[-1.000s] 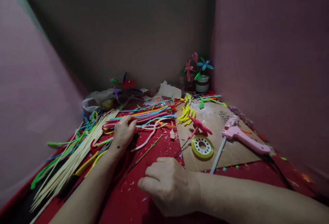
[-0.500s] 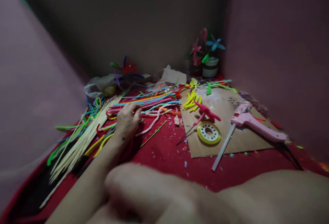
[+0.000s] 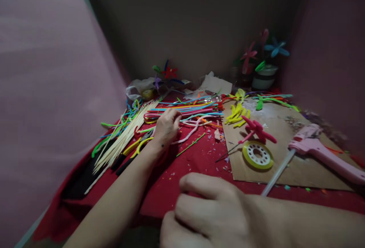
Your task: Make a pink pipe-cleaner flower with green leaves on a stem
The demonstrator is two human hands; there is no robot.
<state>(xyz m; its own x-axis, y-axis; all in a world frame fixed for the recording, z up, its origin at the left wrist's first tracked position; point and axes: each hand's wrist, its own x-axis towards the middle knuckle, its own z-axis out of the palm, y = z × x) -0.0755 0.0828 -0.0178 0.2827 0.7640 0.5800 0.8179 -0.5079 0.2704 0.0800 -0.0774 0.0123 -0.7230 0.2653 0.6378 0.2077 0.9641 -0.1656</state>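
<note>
My left hand (image 3: pixel 167 128) reaches over a bundle of colourful pipe cleaners (image 3: pixel 196 109), its fingers curled and closed near the white and pale pink ones. Its fingertips are partly hidden, so whether it grips one is unclear. Close to the camera, my right hand (image 3: pixel 211 208) is curled closed above the table's front edge; its fingertips and anything inside are hidden. Yellow-handled scissors or pliers (image 3: pixel 144 143) lie beside the left wrist. A pale pink pipe cleaner (image 3: pixel 189 136) bends away to the right of the left hand, near a thin green piece (image 3: pixel 190 144).
Bamboo sticks (image 3: pixel 122 139) lie at left. On the cardboard (image 3: pixel 282 172) are a pink pipe-cleaner flower (image 3: pixel 258 130), a roll of yellow tape (image 3: pixel 258 155), yellow pieces (image 3: pixel 236 116) and a pink glue gun (image 3: pixel 322 145). Finished flowers (image 3: pixel 276 48) stand at the back.
The view has swung left, so everything sits farther right in the picture. My right hand now shows more clearly, with its curled fingers in view. My left hand stays at the pipe cleaners.
</note>
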